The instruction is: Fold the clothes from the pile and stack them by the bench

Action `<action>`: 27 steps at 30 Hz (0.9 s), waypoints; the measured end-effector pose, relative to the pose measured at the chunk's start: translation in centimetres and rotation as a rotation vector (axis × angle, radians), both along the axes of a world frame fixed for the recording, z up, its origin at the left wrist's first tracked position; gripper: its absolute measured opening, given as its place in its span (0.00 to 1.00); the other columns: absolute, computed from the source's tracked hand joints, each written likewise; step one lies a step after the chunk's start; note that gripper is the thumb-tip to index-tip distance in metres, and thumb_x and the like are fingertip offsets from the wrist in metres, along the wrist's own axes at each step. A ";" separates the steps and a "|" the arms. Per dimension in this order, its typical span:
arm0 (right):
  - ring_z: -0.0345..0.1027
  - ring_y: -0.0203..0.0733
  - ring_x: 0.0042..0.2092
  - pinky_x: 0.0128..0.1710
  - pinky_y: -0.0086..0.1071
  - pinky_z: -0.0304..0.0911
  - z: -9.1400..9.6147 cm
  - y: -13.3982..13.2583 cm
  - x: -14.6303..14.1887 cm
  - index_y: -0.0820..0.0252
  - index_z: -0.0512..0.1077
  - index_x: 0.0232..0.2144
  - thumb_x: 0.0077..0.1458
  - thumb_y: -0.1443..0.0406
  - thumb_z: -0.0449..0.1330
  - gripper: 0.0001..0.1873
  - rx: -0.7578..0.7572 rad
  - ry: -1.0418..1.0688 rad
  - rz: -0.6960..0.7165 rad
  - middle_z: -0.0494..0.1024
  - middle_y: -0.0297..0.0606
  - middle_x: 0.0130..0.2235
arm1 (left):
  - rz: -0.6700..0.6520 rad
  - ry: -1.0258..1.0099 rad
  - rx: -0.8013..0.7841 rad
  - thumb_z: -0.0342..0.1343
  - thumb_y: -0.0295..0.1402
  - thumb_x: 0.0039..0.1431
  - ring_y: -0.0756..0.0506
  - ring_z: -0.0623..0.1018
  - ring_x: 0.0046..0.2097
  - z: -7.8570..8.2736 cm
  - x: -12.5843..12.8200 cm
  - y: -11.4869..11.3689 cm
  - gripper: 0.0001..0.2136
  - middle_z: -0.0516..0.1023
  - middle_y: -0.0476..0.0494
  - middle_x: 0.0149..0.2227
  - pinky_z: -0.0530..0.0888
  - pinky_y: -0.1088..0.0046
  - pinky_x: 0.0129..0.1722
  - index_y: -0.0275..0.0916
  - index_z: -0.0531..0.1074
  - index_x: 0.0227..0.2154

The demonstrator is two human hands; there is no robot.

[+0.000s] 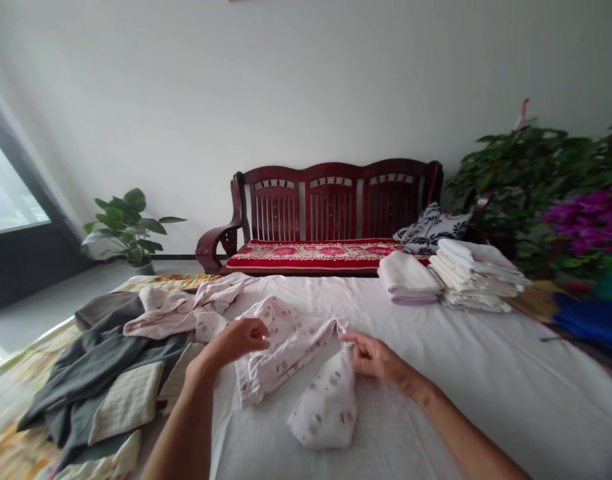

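A small pale garment with a scattered reddish print lies crumpled on the white sheet, its ribbed band at the left. One section of it, a printed white part, bulges toward me. My right hand is closed, thumb and fingers pinching the garment's edge where this section begins. Over the garment's left side is my left hand, its fingers curled together; whether cloth is between them is hidden. Left of that hand, a light pink garment lies loosely on dark grey clothing.
A cream quilted cloth rests on the grey clothing. At the far right edge of the sheet stand a folded white cloth and a taller stack of folded cloths. Beyond are a wooden bench and plants.
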State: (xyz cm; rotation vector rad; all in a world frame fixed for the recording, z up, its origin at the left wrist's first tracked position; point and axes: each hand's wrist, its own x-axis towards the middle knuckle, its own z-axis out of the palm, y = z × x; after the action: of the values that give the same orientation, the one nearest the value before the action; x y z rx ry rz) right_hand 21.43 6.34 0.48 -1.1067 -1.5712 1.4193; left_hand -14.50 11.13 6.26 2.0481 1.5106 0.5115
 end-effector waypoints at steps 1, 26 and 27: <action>0.60 0.32 0.27 0.27 0.26 0.55 0.0 -0.2 -0.3 0.57 0.74 0.51 0.42 0.62 0.71 0.31 0.018 -0.108 0.080 0.69 0.25 0.25 | -0.076 0.050 -0.056 0.61 0.39 0.46 0.45 0.77 0.33 0.1 0.1 -0.3 0.15 0.80 0.49 0.30 0.69 0.73 0.33 0.38 0.79 0.37; 0.73 0.38 0.30 0.25 0.26 0.62 1.3 -1.5 -1.0 0.59 0.76 0.41 0.47 0.52 0.69 0.22 -0.190 0.198 0.234 0.80 0.37 0.34 | 0.011 -1.240 -0.427 0.70 0.44 0.44 0.51 0.74 0.29 -0.1 13.0 -4.6 0.19 0.75 0.50 0.28 0.71 0.77 0.30 0.37 0.72 0.33; 0.76 0.43 0.38 0.33 0.31 0.68 1.7 -2.0 -1.4 0.58 0.75 0.46 0.43 0.54 0.72 0.28 -0.164 0.192 0.363 0.81 0.40 0.41 | -0.006 -1.306 -0.444 0.70 0.43 0.45 0.50 0.76 0.31 -0.3 14.0 -5.1 0.19 0.77 0.48 0.30 0.73 0.76 0.32 0.37 0.73 0.33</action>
State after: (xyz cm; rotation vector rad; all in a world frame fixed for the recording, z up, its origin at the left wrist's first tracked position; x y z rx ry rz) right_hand 20.01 4.39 2.18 -0.7696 -1.5919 1.8640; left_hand -0.54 5.99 5.93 0.9305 0.6832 1.0874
